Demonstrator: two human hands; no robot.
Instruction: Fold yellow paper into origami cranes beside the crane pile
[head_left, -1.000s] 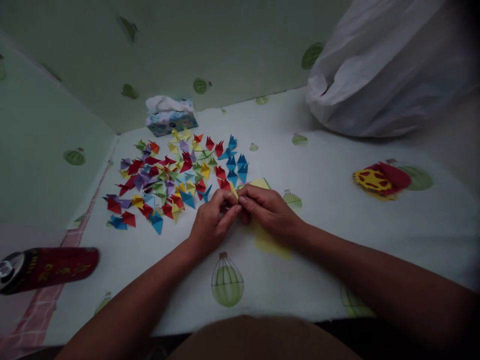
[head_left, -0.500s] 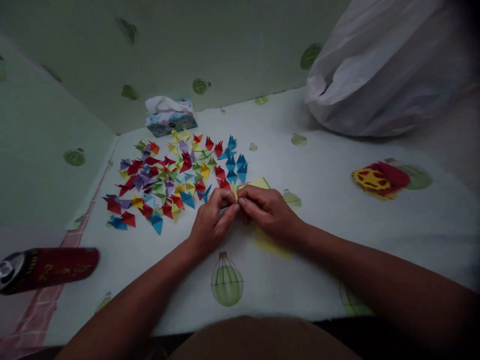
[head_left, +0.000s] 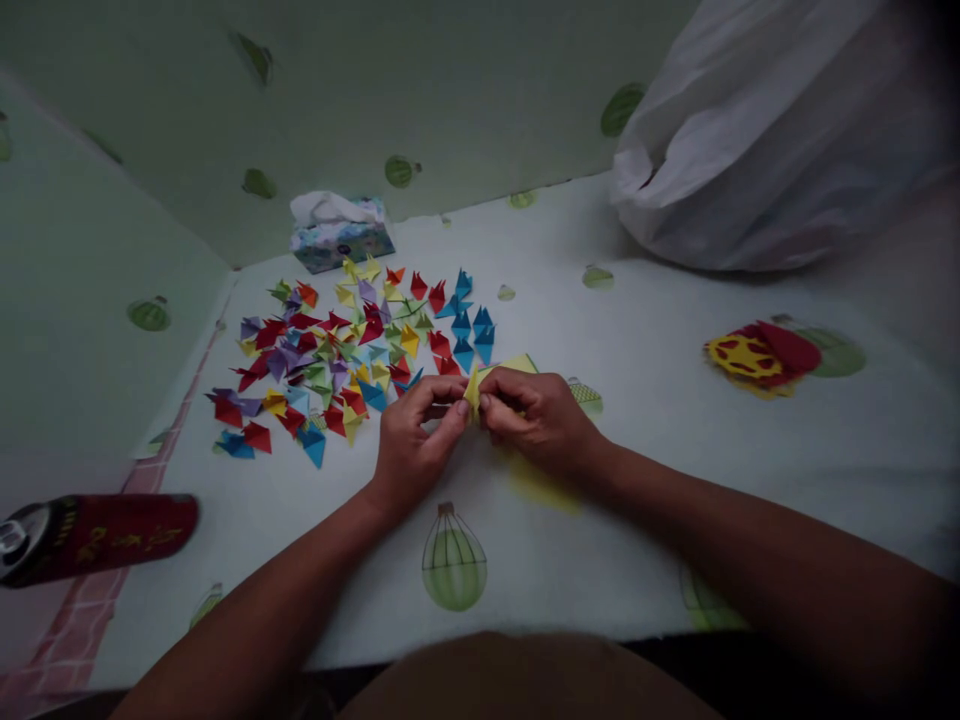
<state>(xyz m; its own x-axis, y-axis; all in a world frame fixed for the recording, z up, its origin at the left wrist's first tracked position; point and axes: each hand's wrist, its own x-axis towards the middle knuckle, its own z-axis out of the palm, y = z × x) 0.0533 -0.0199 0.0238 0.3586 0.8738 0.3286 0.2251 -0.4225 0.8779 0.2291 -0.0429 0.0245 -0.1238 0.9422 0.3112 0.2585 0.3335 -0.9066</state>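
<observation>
Between my two hands a small folded piece of yellow paper [head_left: 472, 394] stands upright, pinched by the fingertips. My left hand [head_left: 421, 425] is closed on its left side, thumb in front. My right hand [head_left: 536, 412] grips its right side, the fingers curled so that part of the paper is hidden. Behind my right hand lies a stack of pale yellow paper squares [head_left: 519, 364], partly covered. Another yellow sheet [head_left: 544, 485] rests under my right wrist. To the left spread several folded paper cranes [head_left: 330, 350] in red, blue, yellow, green and purple.
A tissue box [head_left: 343, 238] stands against the wall behind the cranes. A red drink can [head_left: 112, 537] is at the left edge. At the back right sits a white plastic bag [head_left: 750, 180]; in front of it lies a red and yellow cut-out piece [head_left: 757, 358].
The yellow paper is turned so that more of its face shows. My right hand's fingers have curled in more, and my left hand has shifted slightly left.
</observation>
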